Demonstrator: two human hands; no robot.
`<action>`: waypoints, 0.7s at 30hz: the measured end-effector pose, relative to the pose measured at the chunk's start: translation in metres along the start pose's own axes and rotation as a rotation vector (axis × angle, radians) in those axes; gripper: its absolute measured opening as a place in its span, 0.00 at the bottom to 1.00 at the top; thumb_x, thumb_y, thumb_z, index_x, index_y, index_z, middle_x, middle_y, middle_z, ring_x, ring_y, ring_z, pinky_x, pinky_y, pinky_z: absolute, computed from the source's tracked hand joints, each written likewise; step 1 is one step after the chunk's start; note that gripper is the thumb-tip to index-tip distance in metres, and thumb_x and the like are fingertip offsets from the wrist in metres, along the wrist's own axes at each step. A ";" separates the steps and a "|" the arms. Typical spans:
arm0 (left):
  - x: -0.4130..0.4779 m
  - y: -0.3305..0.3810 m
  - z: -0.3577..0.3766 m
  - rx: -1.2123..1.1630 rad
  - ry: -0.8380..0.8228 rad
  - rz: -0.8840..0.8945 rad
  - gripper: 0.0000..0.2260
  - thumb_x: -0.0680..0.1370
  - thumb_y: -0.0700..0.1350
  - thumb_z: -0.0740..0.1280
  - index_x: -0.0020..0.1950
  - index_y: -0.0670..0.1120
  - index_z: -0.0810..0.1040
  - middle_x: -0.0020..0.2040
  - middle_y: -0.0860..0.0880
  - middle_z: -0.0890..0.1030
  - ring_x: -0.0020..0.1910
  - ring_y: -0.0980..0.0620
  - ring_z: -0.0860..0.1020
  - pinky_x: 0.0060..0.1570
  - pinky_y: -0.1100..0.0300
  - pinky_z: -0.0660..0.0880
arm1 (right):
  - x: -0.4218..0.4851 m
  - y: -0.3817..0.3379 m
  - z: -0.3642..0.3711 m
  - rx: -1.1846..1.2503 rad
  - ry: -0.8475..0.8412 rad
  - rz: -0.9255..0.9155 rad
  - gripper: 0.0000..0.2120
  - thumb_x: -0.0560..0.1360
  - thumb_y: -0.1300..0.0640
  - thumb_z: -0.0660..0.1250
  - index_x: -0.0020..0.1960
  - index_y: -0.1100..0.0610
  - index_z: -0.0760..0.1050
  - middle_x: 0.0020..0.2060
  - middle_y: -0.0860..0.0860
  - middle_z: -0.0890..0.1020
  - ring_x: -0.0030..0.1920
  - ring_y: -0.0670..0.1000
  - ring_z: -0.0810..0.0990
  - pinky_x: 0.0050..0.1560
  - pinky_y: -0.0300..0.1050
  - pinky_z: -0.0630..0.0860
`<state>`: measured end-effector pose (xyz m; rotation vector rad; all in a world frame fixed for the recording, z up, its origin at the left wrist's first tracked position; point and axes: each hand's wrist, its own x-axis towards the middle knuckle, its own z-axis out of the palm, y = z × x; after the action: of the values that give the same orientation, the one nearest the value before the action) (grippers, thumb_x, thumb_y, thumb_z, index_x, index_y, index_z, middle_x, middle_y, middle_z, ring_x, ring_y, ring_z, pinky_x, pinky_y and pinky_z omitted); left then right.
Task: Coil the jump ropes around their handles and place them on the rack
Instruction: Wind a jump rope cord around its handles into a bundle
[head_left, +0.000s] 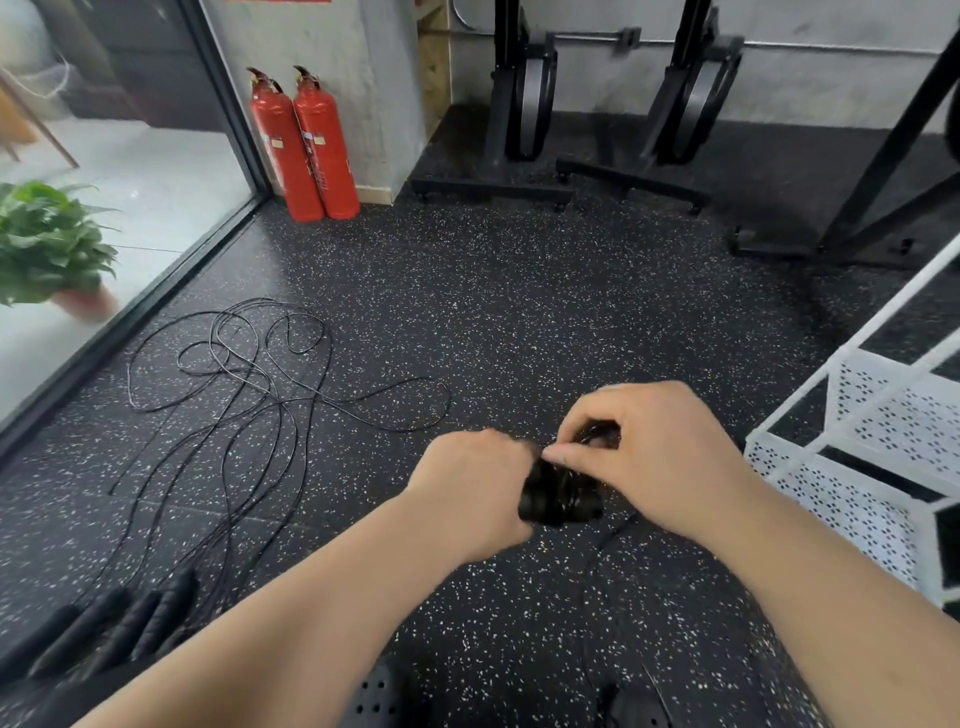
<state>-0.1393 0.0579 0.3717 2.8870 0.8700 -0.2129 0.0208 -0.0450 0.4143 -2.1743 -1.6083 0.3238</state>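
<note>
Left hand (470, 491) curled around black handles (558, 496) wound with rope, knuckles up above the speckled floor (519, 312), right hand (652, 457) pinching the rope at the bundle's top, loose ropes (249, 374) tangled far left, white rack (883, 441) at right

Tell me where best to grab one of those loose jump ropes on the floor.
By its handles, coming from above. They are thick bars lying side by side on the floor at the person's left, so fingers can close across one. The thin cords run into a tangle of loops; pulling there could drag other ropes along. The left hand and right hand hold a coiled rope.
</note>
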 end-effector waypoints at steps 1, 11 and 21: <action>-0.002 0.005 -0.002 -0.006 0.008 0.056 0.13 0.76 0.56 0.72 0.55 0.55 0.73 0.54 0.52 0.81 0.52 0.47 0.82 0.47 0.53 0.76 | 0.002 0.006 -0.004 0.052 -0.030 0.034 0.10 0.71 0.35 0.77 0.41 0.39 0.83 0.35 0.38 0.83 0.38 0.41 0.81 0.44 0.48 0.80; -0.001 0.006 -0.015 -0.092 0.189 0.323 0.18 0.74 0.60 0.71 0.58 0.54 0.74 0.50 0.57 0.79 0.50 0.51 0.80 0.49 0.54 0.75 | 0.006 0.033 -0.016 0.531 -0.099 0.065 0.11 0.70 0.44 0.81 0.39 0.51 0.86 0.37 0.50 0.86 0.38 0.48 0.82 0.46 0.51 0.80; -0.007 0.010 -0.033 -0.652 0.348 -0.112 0.18 0.73 0.55 0.74 0.57 0.56 0.71 0.42 0.58 0.80 0.40 0.57 0.79 0.41 0.56 0.76 | 0.015 0.028 0.021 0.683 -0.064 0.320 0.17 0.84 0.50 0.67 0.38 0.54 0.79 0.30 0.47 0.81 0.31 0.48 0.73 0.36 0.45 0.69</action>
<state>-0.1361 0.0511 0.4060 2.2893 0.9317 0.4889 0.0410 -0.0337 0.3840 -1.8650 -0.9603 0.8970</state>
